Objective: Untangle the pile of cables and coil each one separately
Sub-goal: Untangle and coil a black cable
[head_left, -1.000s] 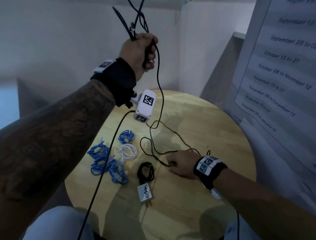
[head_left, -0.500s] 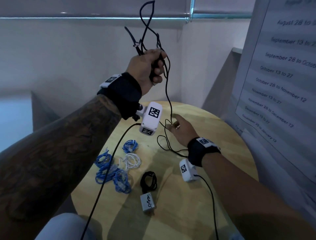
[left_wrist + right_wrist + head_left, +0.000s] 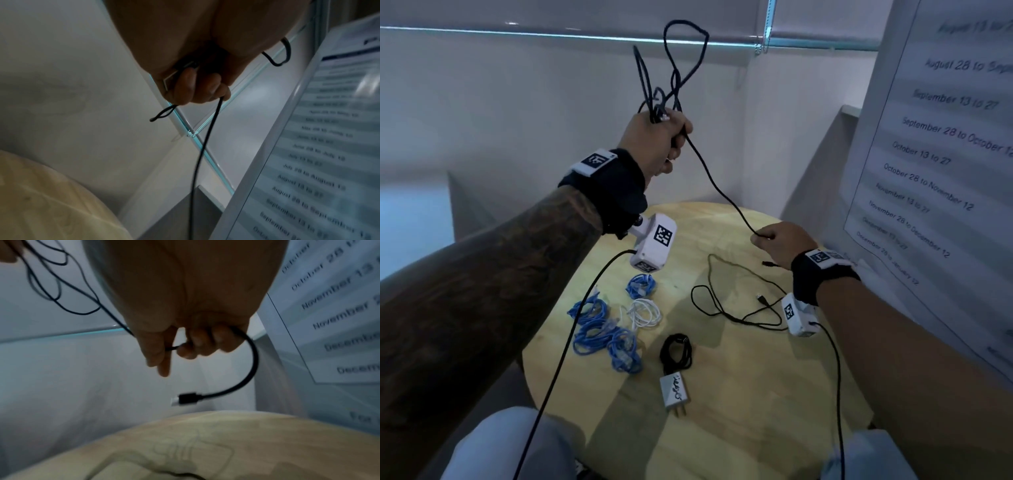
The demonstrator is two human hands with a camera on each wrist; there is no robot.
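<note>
1. Right now, head view: left hand (image 3: 658, 137) is raised in the upper middle of the frame, fist clamped on a bunch of black cable (image 3: 717, 186) loops that stick up above the knuckles. Right hand (image 3: 781, 241) sits lower and right of centre, pinching the same cable near its end. The free run between the hands slopes from upper left down to lower right, so its long axis is that diagonal. Right hand is the nearer one to the loose end; left hand holds the gathered bulk.
2. Head view, table (image 3: 739, 411): a second loose black cable (image 3: 736, 308) lies uncoiled just below the right hand. Blue coils (image 3: 602, 332), a white coil (image 3: 643, 313) and a coiled black charger cable (image 3: 676, 353) with its plug sit lower left, well apart from the hands.
3. Left wrist view: curled fingers (image 3: 197, 87) wrap the bundle at upper centre, one strand dropping straight down the frame, small loops poking out on both sides.
4. Right wrist view: thumb and fingers (image 3: 191, 344) pinch the cable at centre; a short tail curves out right and down to the USB plug (image 3: 186, 399) hanging free above the table edge. The run leaves toward the upper left of the frame, toward the other hand.
5. Judgement: the next wrap probably means carrying the right-hand end up along that diagonal to the left fist.
</note>
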